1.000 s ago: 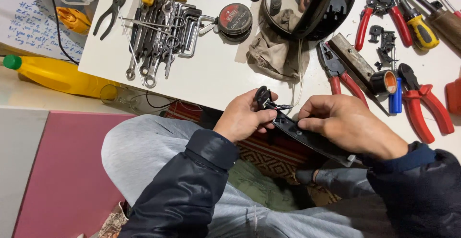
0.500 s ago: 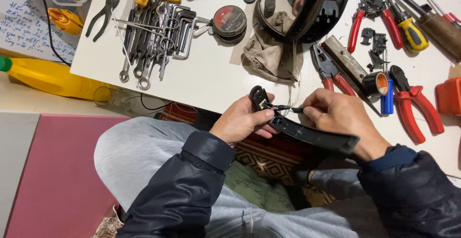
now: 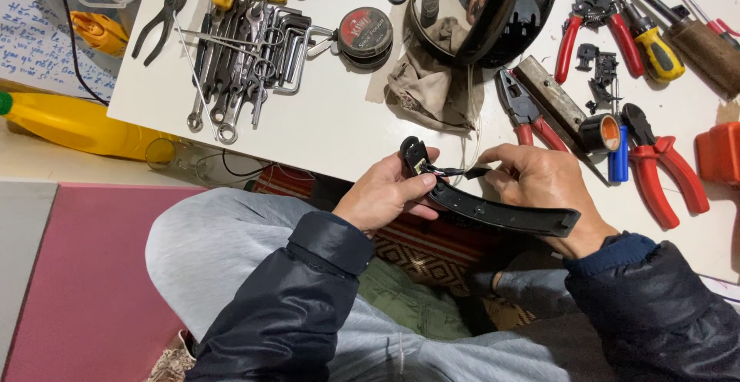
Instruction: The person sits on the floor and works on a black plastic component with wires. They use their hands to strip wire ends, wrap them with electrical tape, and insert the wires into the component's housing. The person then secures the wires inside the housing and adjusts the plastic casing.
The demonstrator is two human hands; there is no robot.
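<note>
A long black plastic part [image 3: 493,211] with a round socket at its left end lies across both hands over my lap, at the near edge of the white table [image 3: 339,131]. My left hand [image 3: 385,193] grips the socket end between thumb and fingers. My right hand [image 3: 543,185] holds the middle of the part and pinches a small black connector on short red and black wires [image 3: 455,171] leading to the socket.
Several wrenches and hex keys [image 3: 239,58] lie at the back left, with a round tin [image 3: 364,33], a dirty rag [image 3: 428,81] and a shiny black helmet [image 3: 482,4]. Red-handled pliers [image 3: 659,162], a tape roll [image 3: 597,131] and screwdrivers lie right. A yellow bottle [image 3: 77,124] lies left.
Both hands with the black part have shifted slightly toward the table edge. The right fingers have pulled the connector a little to the right, away from the socket.
</note>
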